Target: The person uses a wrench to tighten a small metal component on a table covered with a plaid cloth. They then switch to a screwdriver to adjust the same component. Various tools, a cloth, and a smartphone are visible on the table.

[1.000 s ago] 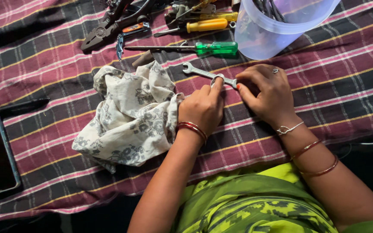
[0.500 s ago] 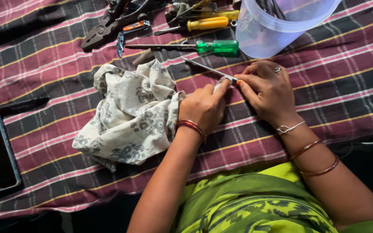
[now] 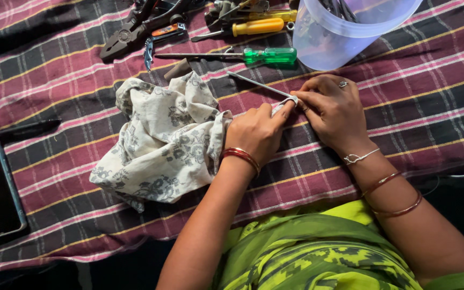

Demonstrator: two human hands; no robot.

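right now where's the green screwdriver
In the head view the green-handled screwdriver lies near the top centre of the plaid cloth, left of the clear plastic tub, below the yellow-handled one.

Lit softly and evenly from about twelve o'clock, falling off to near-black toward six, seven and four o'clock. Showing mild glare on the translucent plastic tub [image 3: 345, 32] at one o'clock. Casting short soft shadows. Staying mostly sharp; stretching slightly at the edges.
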